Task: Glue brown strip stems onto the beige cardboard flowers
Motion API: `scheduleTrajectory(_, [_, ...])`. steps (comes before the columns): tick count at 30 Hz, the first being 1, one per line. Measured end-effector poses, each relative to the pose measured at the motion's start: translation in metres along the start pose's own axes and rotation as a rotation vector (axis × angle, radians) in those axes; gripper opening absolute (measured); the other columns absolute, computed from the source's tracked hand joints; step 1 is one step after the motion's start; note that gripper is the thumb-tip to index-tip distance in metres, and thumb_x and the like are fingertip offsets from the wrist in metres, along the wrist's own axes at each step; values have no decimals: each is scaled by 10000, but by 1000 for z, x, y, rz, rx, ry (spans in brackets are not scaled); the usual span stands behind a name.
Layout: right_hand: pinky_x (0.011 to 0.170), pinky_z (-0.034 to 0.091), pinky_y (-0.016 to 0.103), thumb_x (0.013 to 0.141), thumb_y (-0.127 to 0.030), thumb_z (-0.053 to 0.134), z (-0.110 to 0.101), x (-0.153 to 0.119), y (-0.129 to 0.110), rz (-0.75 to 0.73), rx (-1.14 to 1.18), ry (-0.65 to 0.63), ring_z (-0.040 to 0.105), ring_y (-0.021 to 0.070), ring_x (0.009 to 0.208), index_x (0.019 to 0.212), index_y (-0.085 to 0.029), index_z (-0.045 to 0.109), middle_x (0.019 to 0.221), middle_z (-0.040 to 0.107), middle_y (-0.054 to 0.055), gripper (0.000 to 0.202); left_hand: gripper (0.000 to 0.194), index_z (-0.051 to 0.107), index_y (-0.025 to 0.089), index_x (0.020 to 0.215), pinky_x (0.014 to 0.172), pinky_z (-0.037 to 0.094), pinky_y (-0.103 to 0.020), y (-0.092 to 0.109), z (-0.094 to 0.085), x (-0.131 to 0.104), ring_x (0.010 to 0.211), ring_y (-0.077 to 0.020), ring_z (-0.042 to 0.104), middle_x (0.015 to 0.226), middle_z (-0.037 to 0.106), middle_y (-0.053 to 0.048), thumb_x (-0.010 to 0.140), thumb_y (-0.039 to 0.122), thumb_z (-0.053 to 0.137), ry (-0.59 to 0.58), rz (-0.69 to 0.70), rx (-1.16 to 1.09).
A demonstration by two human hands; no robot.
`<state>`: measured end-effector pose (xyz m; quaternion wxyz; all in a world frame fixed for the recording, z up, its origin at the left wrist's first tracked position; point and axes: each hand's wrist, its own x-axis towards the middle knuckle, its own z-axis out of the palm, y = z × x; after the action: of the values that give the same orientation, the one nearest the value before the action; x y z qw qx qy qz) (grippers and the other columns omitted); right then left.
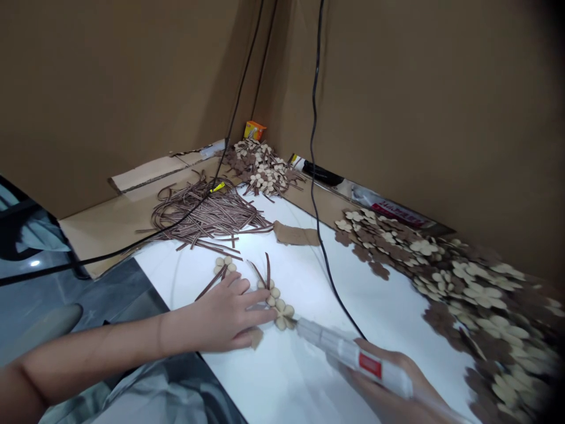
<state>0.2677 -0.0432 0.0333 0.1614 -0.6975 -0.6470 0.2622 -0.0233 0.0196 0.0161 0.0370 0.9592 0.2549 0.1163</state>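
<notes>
My left hand lies palm down on the white board with its fingers spread, fingertips touching the edge of a cream flower piece. A second cream flower with brown strips joins it just behind, and another flower with a strip rests beyond my fingers. A small tan scrap shows by my thumb. My right hand is wrapped round a white tube-shaped tool with a red label. The tool's narrow tip reaches the near flower's centre; whether it touches is too blurred to tell.
Brown strips lie heaped at the back left, with finished-looking flower pieces behind them. Loose brown and cream flowers cover the right side. A black cable crosses the board. Cardboard walls stand behind.
</notes>
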Motion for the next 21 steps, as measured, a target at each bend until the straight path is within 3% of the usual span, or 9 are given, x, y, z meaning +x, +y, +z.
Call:
scheduleTrajectory(5, [490, 443, 258, 663, -431, 552, 9, 2, 2, 185, 169, -25, 559, 178, 518, 638, -198, 573, 524, 606, 16, 235, 369, 476, 258, 1251, 840, 316, -420, -1, 0, 1, 828, -218, 423, 1291, 490, -46, 896, 354, 442, 7, 5, 7])
scheduleTrajectory(10, [382, 312, 234, 693, -559, 533, 11, 6, 0, 373, 216, -188, 323, 84, 328, 522, -225, 402, 315, 323, -78, 398, 357, 485, 261, 1239, 825, 325, -416, 0, 2, 0, 820, -217, 419, 1282, 500, -41, 902, 363, 426, 12, 10, 4])
scheduleTrajectory(14, [335, 244, 212, 694, -580, 560, 10, 11, -4, 532, 214, -168, 325, 72, 310, 539, -251, 298, 326, 351, -72, 448, 366, 483, 259, 1246, 826, 324, -415, 0, 3, -1, 831, -218, 424, 1274, 509, -51, 896, 356, 442, 33, 13, 3])
scheduleTrajectory(21, [313, 230, 196, 663, -584, 596, 6, 15, -8, 607, 214, -191, 360, 86, 316, 593, -256, 254, 346, 387, -61, 479, 364, 484, 259, 1249, 820, 321, -416, -2, 6, -1, 838, -219, 421, 1294, 499, -50, 906, 363, 417, 48, 22, -14])
